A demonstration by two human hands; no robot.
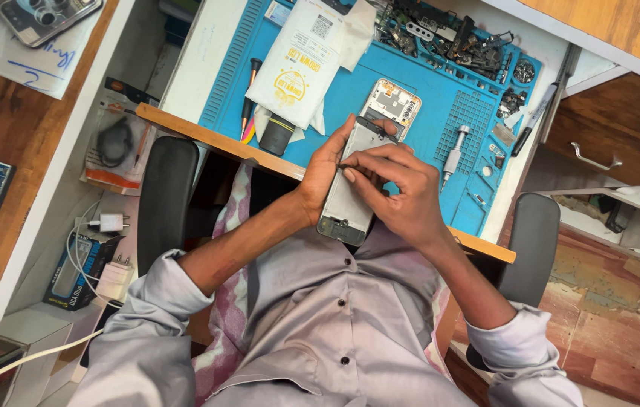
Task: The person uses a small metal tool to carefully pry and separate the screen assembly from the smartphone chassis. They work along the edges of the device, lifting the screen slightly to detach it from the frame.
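At the centre of the frame the left hand [325, 169] cradles an opened phone [357, 177] from behind, fingers wrapped around its edge, while the right hand [399, 192] pinches something too small to tell at its side. Steady support and light pressure would serve best here. The phone is long, pale grey, its inner parts bared at the top, held above the blue mat [440, 105] on the tabletop
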